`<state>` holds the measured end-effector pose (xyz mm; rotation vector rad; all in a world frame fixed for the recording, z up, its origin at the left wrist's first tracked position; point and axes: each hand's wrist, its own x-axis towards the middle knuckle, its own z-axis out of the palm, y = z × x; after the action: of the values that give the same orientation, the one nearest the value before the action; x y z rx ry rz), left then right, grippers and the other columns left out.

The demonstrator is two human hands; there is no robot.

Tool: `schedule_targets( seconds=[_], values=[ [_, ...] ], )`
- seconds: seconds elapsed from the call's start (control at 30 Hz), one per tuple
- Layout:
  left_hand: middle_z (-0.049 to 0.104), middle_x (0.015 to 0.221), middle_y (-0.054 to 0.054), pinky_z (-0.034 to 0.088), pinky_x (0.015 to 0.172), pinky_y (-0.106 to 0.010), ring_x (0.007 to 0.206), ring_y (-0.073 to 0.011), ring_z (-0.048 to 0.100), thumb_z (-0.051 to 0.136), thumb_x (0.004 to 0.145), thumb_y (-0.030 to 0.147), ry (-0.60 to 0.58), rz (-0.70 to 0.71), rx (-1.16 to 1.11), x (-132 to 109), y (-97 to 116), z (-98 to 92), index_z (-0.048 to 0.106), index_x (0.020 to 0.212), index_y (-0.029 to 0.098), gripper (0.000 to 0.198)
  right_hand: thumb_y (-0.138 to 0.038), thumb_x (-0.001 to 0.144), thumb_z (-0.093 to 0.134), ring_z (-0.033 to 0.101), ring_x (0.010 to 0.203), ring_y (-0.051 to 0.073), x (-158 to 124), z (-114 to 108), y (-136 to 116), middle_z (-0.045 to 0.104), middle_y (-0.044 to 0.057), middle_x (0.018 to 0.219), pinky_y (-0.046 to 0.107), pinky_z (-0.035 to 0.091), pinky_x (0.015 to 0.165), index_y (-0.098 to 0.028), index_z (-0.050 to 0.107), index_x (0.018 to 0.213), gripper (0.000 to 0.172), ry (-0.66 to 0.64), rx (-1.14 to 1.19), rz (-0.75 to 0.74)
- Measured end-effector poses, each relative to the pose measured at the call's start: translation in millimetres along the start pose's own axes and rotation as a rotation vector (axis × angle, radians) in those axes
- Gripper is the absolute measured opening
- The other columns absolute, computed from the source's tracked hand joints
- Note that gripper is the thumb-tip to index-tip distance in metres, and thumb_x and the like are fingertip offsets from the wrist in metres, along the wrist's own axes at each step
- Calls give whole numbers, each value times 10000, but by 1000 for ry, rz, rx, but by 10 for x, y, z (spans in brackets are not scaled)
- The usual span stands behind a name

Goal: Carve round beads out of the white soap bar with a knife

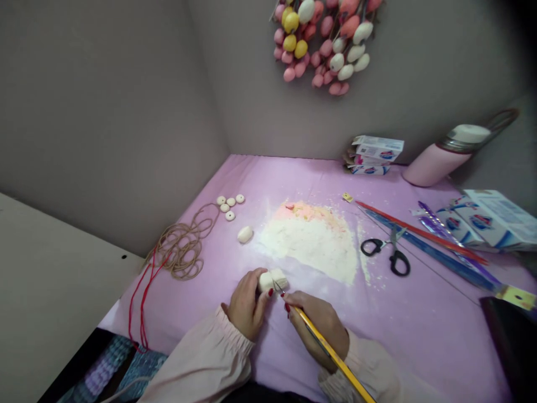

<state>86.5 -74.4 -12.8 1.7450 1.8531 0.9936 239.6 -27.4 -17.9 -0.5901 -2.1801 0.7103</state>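
A small off-white block, soap-like in look, is the carved piece (278, 275) near the front middle of the table. My left hand (245, 305) is closed round its left end and steadies it near the cloth. In my right hand (321, 324) is a carving tool with a long yellow handle (335, 358), gripped like a pencil. Its thin wire tip touches the right part of the block. Just behind my left hand lies a smooth egg-shaped white piece (245, 234). A broad heap of white shavings (310, 246) spreads beyond both hands, pink and orange along its far edge.
Several white discs with holes (230, 202) and tangled brown cord (180, 249) with red string (145, 296) lie left. Scissors (390, 249), long coloured strips (423, 229), soap boxes (482, 221) and a pink bottle (438, 162) are right. Strung coloured pieces (327, 45) hang on the wall.
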Motion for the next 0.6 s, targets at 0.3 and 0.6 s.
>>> schedule_targets(
  seconds=[0.3, 0.6],
  values=[
    [475, 952, -74, 354, 774, -310, 880, -161, 437, 372, 760, 221, -6, -11, -19, 11, -1, -16, 362, 1042, 168, 287, -119, 750, 368, 539, 661, 114, 36, -11, -22, 556, 20, 738, 220, 425, 592, -192, 436, 913, 191, -66, 19, 52],
    [485, 956, -77, 362, 777, -314, 888, -162, 447, 370, 761, 241, 20, -2, 13, -7, 12, -7, 368, 1042, 160, 293, -136, 769, 339, 531, 623, 115, -46, 7, -21, 540, 15, 686, 226, 411, 564, -188, 442, 877, 158, -115, -8, 59]
  ],
)
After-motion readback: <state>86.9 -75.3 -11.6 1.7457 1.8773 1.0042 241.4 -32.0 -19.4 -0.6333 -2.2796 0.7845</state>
